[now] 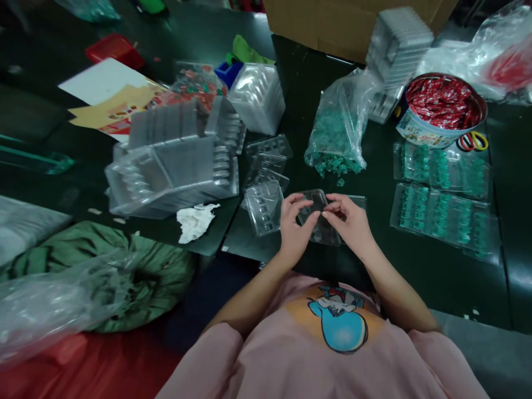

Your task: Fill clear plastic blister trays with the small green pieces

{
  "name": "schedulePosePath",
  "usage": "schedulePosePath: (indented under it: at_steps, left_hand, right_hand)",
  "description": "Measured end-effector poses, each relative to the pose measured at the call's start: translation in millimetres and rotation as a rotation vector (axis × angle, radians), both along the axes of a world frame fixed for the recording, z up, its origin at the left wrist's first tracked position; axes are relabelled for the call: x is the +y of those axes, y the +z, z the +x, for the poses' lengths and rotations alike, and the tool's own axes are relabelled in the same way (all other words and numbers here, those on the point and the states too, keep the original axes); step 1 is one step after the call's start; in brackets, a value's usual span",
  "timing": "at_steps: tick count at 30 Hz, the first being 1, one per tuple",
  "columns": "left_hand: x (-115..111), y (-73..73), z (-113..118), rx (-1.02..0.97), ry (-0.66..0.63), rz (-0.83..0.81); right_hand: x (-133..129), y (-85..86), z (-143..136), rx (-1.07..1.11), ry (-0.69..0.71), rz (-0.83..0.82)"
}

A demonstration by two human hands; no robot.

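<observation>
Has left hand (293,223) and right hand (352,223) at a clear plastic tray (326,235), close to the tabletop's (415,266) near edge, with its long axis pointing away from that edge and its far end angled slightly leftward; bends fingers (303,204) over it with thumb tips nearly together, cannot tell whether clamped on it or just resting there

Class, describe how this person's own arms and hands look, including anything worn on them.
The left hand and right hand are bare, without gloves. No watch or bracelet shows on either wrist. Loose, plain, pale pink sleeves leave the forearms uncovered.
</observation>
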State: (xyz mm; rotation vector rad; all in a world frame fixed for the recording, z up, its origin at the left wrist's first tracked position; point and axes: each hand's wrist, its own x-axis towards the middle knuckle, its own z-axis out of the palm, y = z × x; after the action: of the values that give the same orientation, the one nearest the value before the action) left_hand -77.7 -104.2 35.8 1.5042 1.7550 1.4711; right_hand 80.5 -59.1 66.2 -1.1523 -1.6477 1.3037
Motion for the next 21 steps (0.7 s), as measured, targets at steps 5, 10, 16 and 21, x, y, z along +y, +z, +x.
schedulePosePath:
  at_steps: [5,10,16,21]
  left_hand:
    - [-6.6,18.6,-2.8,0.003,0.014,-0.038]
    - [-22.9,24.0,0.2,-0.408,-0.194,-0.325]
    - [-24.6,12.0,-2.4,-0.780,-0.180,-0.476]
    - [-30.0,7.7,0.2,-0.858,-0.163,-0.537]
  right_hand:
    - [-12.2,-0.8,0.0,-0.034,0.007,0.069]
    - [-23.1,-8.5,-0.7,-0.055,0.074,0.079]
    - [-29.5,-10.3,0.9,0.032,0.204,-0.126]
    - [-31.9,-13.5,3.1,0.048,0.233,-0.237]
